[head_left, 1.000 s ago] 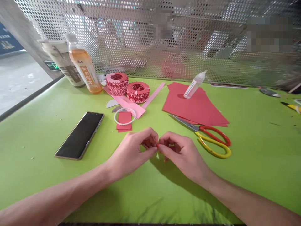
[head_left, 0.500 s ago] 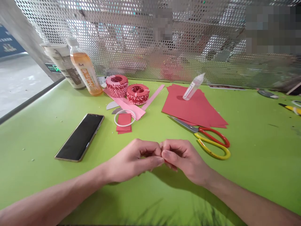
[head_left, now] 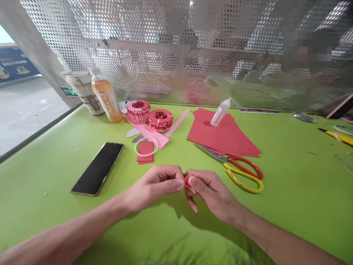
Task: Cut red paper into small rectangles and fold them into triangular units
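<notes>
A small red paper piece [head_left: 186, 182] is pinched between my two hands above the green table. My left hand [head_left: 158, 186] grips its left side between thumb and forefinger. On its right side, my right hand [head_left: 211, 191] pinches it too, with a lower finger hanging loose. Much of the piece is hidden by my fingertips. Beyond my left hand lie small red paper rectangles [head_left: 145, 151] with a white ring [head_left: 135, 149] over them. Scissors [head_left: 242, 169] with red and yellow handles rest beyond my right hand.
A phone [head_left: 97, 168] lies at the left. Further back stand a drink bottle [head_left: 107, 97], a cup [head_left: 85, 92], and two pleated red rings [head_left: 161, 120] by pink strips [head_left: 154, 134]. Red sheets [head_left: 220, 136] carry a glue bottle [head_left: 220, 112]. A perforated screen [head_left: 165, 48] borders the table.
The red piece now shows between my thumbs, and my hands have parted slightly. One lower finger of my right hand has stretched downward. The view has tilted a little upward.
</notes>
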Motion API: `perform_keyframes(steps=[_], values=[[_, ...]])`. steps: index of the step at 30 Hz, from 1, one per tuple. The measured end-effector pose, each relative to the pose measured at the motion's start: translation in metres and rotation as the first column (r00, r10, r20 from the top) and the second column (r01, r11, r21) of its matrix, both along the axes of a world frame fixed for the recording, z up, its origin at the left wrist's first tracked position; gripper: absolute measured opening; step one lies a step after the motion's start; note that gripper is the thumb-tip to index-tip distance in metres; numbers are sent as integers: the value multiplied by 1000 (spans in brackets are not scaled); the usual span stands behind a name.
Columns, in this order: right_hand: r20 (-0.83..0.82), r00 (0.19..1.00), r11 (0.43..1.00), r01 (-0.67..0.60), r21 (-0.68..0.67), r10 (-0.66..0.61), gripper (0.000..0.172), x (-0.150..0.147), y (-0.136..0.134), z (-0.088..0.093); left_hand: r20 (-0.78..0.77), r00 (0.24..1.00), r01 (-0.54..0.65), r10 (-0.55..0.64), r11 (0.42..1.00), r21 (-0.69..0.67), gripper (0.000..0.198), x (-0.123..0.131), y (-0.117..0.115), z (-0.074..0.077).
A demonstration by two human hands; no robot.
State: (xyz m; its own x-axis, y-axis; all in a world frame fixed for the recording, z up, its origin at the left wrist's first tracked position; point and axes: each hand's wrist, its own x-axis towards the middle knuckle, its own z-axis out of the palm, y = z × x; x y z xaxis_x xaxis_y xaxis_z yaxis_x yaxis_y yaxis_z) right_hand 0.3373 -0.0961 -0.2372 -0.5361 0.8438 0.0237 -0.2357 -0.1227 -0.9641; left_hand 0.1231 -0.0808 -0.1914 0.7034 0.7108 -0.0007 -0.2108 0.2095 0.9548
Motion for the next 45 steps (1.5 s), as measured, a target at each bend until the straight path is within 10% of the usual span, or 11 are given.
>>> perform_keyframes(steps=[5,10,17,23,30,45], values=[[-83,991,994,99,-46,-103,79,-6,11,-10,-314,840,-244,443,824,512,28,-13,24,7],[-88,976,979,191,-75,-197,83,-2,22,-16,-359,528,-333,770,576,746,29,-28,108,26],[-65,970,969,229,-91,-235,84,-3,24,-16,-525,279,-66,804,561,825,22,-32,202,44],[-52,967,966,245,-79,-250,80,-3,22,-19,-554,166,175,816,528,831,18,-50,151,38],[-2,971,970,238,-47,-239,77,-5,18,-19,-617,258,445,743,476,759,19,-59,53,3],[79,967,970,242,-16,-240,82,-4,16,-14,-441,395,346,806,314,884,14,-91,70,-32]])
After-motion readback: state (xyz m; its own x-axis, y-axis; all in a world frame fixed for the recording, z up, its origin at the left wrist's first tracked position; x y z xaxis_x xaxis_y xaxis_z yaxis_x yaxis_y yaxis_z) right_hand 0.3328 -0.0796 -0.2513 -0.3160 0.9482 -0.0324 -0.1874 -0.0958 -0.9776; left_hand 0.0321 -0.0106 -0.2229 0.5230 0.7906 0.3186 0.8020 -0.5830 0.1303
